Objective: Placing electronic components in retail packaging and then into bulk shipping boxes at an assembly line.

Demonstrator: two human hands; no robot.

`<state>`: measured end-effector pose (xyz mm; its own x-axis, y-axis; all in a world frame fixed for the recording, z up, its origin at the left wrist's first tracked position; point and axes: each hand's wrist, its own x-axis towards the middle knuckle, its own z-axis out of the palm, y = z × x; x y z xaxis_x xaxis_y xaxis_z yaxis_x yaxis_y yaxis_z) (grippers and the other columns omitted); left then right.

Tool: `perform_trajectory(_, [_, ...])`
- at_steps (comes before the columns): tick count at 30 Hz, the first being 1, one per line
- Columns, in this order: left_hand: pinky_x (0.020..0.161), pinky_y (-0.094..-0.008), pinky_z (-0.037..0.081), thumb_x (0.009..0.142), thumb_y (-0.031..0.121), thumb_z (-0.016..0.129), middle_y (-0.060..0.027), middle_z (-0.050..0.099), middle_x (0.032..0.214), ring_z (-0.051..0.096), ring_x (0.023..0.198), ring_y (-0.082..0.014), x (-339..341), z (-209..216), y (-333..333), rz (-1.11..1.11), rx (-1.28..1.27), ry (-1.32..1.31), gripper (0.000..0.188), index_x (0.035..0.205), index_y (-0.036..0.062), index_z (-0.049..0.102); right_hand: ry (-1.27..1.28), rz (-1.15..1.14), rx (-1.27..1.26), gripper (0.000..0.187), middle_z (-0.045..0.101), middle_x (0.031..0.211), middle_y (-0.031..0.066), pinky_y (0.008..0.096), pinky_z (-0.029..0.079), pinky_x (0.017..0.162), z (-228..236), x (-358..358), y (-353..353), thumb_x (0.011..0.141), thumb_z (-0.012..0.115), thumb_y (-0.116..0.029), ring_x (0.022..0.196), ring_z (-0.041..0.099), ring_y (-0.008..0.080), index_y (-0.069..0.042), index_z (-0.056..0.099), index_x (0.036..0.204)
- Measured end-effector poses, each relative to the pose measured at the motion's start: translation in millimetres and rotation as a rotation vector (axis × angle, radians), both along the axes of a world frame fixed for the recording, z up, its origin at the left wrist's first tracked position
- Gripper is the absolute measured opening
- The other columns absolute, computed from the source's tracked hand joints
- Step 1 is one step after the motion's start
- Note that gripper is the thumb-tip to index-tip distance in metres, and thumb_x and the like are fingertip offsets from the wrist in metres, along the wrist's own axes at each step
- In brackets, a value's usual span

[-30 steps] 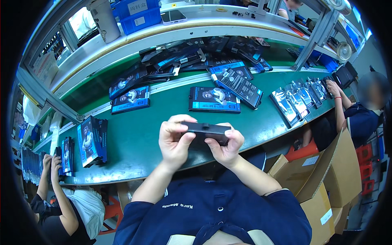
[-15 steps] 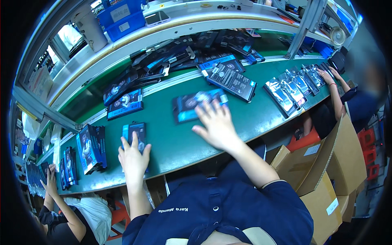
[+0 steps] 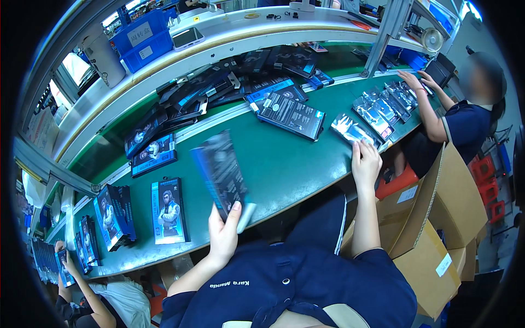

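My left hand point(image 3: 223, 236) is closed round the lower end of a dark blue box point(image 3: 221, 177), which it holds tilted up above the table; the box is smeared by motion. At the right, my right hand point(image 3: 365, 164) pinches the near end of a shiny clear plastic tray point(image 3: 350, 131), the closest one in a row of similar trays point(image 3: 383, 112). Left of my left hand, a flat box point(image 3: 168, 212) with a printed figure lies on the green table point(image 3: 273, 169). A stack of the same boxes point(image 3: 114, 216) leans beside it.
Dark boxes point(image 3: 202, 90) lie heaped along the back, with a box point(image 3: 292, 116) in front. Co-workers' hands are busy at the right point(image 3: 415, 82) and far left point(image 3: 65, 257). An open cardboard carton point(image 3: 415, 246) stands at my right. A metal post point(image 3: 380, 41) supports the shelf above.
My left hand has left the flat box and now holds the box that lay under my right hand. My right hand has moved right to the near plastic tray.
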<state>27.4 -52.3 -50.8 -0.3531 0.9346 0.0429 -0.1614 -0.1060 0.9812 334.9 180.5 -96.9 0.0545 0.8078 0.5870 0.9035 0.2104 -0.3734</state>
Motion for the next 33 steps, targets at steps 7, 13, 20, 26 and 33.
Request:
perform_trajectory(7, [0.081, -0.0319, 0.055, 0.088, 0.025, 0.074, -0.0115, 0.074, 0.088, 0.071, 0.087, -0.0247, 14, 56, 15, -0.83, -0.383, 0.474, 0.028, 0.094, -0.0019, 0.072, 0.627, -0.21, -0.203, 0.079, 0.052, 0.123, 0.0235, 0.0438, 0.053, 0.085, -9, 54, 1, 0.074, 0.083, -0.031, 0.11, 0.058, 0.0329, 0.002, 0.045, 0.134])
perform_trajectory(13, [0.111, -0.0583, 0.028, 0.066, 0.054, 0.08, -0.0341, 0.036, 0.14, 0.035, 0.133, -0.0487, 4, 12, 85, -0.278, -0.029, 1.536, 0.091, 0.143, 0.0191, 0.046, 0.888, 0.166, -0.147, 0.065, 0.067, 0.106, 0.013, 0.0208, 0.049, 0.04, 42, 12, -44, 0.079, 0.078, -0.011, 0.066, 0.066, 0.0117, 0.004, 0.048, 0.136])
perform_trajectory(20, [0.095, -0.0484, 0.044, 0.055, 0.038, 0.087, -0.0211, 0.048, 0.119, 0.053, 0.111, -0.0389, 16, 60, 68, -0.163, -0.021, 1.114, 0.097, 0.138, 0.0109, 0.044, 1.262, 0.651, -0.337, 0.069, 0.065, 0.107, 0.0091, 0.0161, 0.045, 0.045, 57, -50, -65, 0.083, 0.073, 0.0, 0.07, 0.062, 0.0057, 0.005, 0.04, 0.144])
perform_trajectory(26, [0.094, -0.044, 0.046, 0.047, 0.029, 0.09, -0.0201, 0.044, 0.126, 0.05, 0.115, -0.0353, 9, 59, 62, 0.017, 0.617, 0.901, 0.104, 0.137, 0.0123, 0.04, 1.571, 0.723, -0.834, 0.066, 0.066, 0.104, 0.0083, 0.0188, 0.039, 0.043, 57, -78, -82, 0.087, 0.071, -0.005, 0.067, 0.062, 0.0074, 0.0, 0.04, 0.145])
perform_trajectory(33, [0.097, -0.0437, 0.043, 0.049, 0.036, 0.093, -0.02, 0.05, 0.125, 0.053, 0.113, -0.0348, -3, 59, 58, -0.107, 0.5, 0.872, 0.119, 0.146, 0.0021, 0.034, 1.543, 0.71, -0.203, 0.068, 0.066, 0.103, 0.0063, 0.0187, 0.043, 0.043, 85, -97, -95, 0.09, 0.067, -0.003, 0.07, 0.061, 0.0054, -0.004, 0.033, 0.149])
